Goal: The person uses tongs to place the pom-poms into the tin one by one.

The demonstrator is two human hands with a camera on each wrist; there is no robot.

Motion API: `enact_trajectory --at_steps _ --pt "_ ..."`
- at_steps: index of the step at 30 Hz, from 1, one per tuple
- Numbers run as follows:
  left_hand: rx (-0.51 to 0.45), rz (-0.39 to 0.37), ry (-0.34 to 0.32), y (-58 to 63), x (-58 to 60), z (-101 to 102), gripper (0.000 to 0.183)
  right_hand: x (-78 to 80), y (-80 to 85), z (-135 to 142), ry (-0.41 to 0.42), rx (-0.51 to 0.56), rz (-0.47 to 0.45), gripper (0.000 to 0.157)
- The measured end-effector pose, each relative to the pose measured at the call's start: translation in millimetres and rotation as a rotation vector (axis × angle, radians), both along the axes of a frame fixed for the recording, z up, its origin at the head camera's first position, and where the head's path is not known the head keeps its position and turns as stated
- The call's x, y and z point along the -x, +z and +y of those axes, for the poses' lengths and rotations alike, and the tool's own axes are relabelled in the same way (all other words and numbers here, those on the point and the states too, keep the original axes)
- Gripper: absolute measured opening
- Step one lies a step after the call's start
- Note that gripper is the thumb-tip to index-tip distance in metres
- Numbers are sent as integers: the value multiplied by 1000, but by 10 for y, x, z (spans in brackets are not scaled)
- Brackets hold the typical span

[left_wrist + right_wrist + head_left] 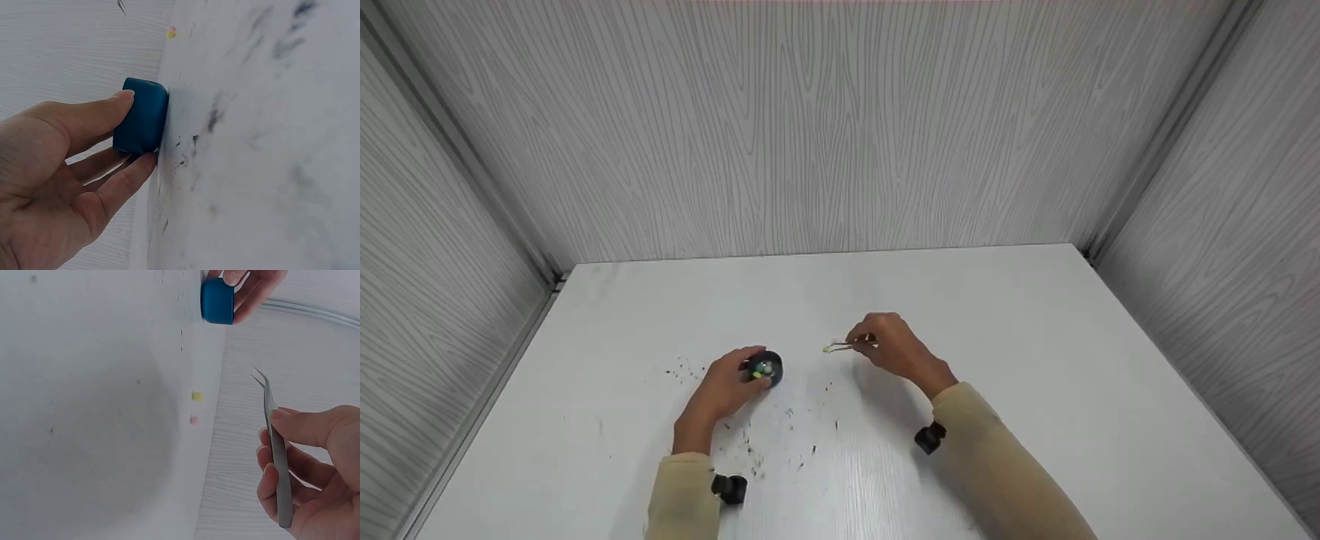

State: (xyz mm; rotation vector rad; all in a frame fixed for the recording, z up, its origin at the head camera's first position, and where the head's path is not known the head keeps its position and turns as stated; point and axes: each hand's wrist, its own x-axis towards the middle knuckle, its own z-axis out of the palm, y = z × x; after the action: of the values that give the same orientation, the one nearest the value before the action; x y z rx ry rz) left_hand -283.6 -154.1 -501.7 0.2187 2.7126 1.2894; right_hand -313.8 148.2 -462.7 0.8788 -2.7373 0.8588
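My left hand (pixel 730 382) holds a small dark blue cup (pixel 143 118) by its sides, thumb on one side and fingers on the other. The cup stands on the table, and small coloured bits (pixel 765 370) show inside it in the head view. My right hand (pixel 889 345) grips metal tweezers (pixel 277 455) with bent, pointed tips. Those tips stand slightly apart with nothing between them in the right wrist view. On the table near them lie a small yellow piece (pixel 197 396) and a small pink piece (pixel 194 421), side by side.
Dark specks and smudges (pixel 750 450) mark the white table (pixel 1035 375) around and in front of the left hand. Grey wood-grain panels (pixel 840 127) stand at the back and on both sides. Each wrist carries a small black camera (pixel 729 489).
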Motion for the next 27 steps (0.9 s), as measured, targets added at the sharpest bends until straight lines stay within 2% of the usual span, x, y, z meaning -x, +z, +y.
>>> enact_trajectory --at_steps 20,27 --pt "7 -1 4 -23 1 19 59 -80 -77 624 -99 40 -4 15" --pt "-2 -7 4 -10 4 3 59 -85 -121 786 -96 22 30 14"
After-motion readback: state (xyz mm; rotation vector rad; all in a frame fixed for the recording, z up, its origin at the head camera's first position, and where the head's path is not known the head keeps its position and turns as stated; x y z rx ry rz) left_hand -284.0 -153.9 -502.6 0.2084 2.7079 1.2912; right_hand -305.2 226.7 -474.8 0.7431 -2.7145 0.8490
